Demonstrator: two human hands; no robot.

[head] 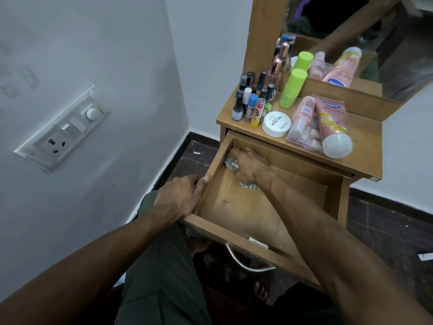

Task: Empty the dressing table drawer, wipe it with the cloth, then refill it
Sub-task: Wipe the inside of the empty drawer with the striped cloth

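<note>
One left hand [179,198] grips the one drawer's [218,165] wall; right hand [250,166] clutches one cloth [230,163].

Wooden dressing table top [365,146]: small bottles [251,99] cluster at back-left corner; green bottle [293,89] behind white jar [277,123]; clear pouch [304,134] and pink tube [332,125] toward front edge.
</note>
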